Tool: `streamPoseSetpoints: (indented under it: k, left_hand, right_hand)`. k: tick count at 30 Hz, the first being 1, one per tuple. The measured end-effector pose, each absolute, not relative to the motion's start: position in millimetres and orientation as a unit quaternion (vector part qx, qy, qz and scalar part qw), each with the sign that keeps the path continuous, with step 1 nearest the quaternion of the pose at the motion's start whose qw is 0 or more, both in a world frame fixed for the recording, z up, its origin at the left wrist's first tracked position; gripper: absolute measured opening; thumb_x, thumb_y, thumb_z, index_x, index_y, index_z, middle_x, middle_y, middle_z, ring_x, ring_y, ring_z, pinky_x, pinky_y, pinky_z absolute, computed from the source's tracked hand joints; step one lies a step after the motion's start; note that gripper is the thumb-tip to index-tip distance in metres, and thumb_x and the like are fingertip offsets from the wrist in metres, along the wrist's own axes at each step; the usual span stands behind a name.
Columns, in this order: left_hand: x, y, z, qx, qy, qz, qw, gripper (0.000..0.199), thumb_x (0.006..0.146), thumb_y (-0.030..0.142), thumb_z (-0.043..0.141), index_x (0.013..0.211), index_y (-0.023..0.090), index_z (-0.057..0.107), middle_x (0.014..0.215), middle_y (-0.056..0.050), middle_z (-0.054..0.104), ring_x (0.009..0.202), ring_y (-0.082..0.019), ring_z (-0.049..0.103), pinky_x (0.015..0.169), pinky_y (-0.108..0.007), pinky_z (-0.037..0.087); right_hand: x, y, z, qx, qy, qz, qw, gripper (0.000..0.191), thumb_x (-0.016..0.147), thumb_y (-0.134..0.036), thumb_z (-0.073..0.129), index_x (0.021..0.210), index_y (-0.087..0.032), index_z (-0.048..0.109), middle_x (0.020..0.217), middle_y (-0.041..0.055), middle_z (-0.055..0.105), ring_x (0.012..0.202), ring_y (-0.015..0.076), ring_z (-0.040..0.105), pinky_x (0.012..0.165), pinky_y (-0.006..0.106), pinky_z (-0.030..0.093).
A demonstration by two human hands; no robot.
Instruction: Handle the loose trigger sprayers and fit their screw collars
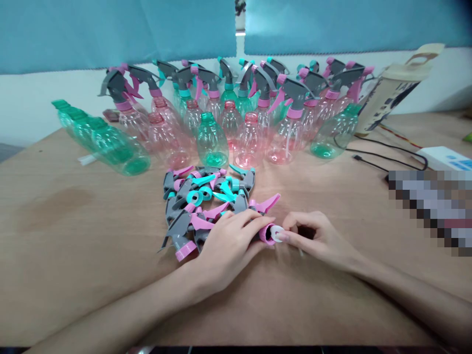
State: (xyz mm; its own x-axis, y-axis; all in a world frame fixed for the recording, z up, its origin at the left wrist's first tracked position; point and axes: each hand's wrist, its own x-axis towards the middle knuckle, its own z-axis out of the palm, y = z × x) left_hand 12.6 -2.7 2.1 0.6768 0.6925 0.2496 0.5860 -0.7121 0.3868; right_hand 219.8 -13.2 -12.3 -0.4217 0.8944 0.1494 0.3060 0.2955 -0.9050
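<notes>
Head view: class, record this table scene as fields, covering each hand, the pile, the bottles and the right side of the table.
Left hand: holds a pink-collared sprayer head
Right hand: holds a white disc at that sprayer head's open end; contact unclear
Pile: loose grey sprayer heads with pink or turquoise parts
Bottles: see-through pink and green, behind the pile; some fitted with sprayer heads, others open-necked
Right side: tumbler, black cable, white box
Surface: wooden table
</notes>
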Motion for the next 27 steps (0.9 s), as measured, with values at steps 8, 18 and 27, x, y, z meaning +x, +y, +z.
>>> streamPoseSetpoints:
  k: [8, 18, 27]
  left_hand:
    - [13.5, -3.2, 2.7, 0.902, 0.357, 0.196, 0.142, 0.028, 0.088, 0.025, 0.057, 0.115, 0.021, 0.053, 0.108, -0.003, 0.063, 0.089, -0.019, 0.06, 0.071, -0.033, 0.044]
    - [13.8, -3.5, 1.0, 0.906, 0.348, 0.201, 0.132, 0.026, 0.088, 0.027, 0.058, 0.113, 0.021, 0.055, 0.109, -0.003, 0.063, 0.091, -0.018, 0.06, 0.072, -0.033, 0.044]
    - [13.7, -3.6, 1.1, 0.904, 0.347, 0.209, 0.136, 0.024, 0.088, 0.027, 0.058, 0.111, 0.021, 0.056, 0.107, -0.001, 0.065, 0.089, -0.018, 0.06, 0.07, -0.032, 0.041]
  right_hand:
    - [216.4, -12.4, -11.2, -0.423, -0.721, 0.418, 0.356, 0.025, 0.085, -0.036, 0.059, 0.069, -0.017, 0.061, 0.059, -0.0043, 0.056, 0.048, 0.0055, 0.043, 0.046, 0.019, 0.033]
    - [215.8, -12.6, -12.1, -0.45, -0.722, 0.398, 0.343, 0.026, 0.081, -0.038, 0.063, 0.066, -0.017, 0.059, 0.051, -0.0066, 0.05, 0.046, 0.0061, 0.04, 0.044, 0.02, 0.029]
    - [215.5, -12.6, -14.7, -0.459, -0.697, 0.43, 0.344, 0.022, 0.077, -0.033, 0.068, 0.068, -0.018, 0.055, 0.053, -0.0077, 0.045, 0.049, 0.0067, 0.039, 0.046, 0.021, 0.029]
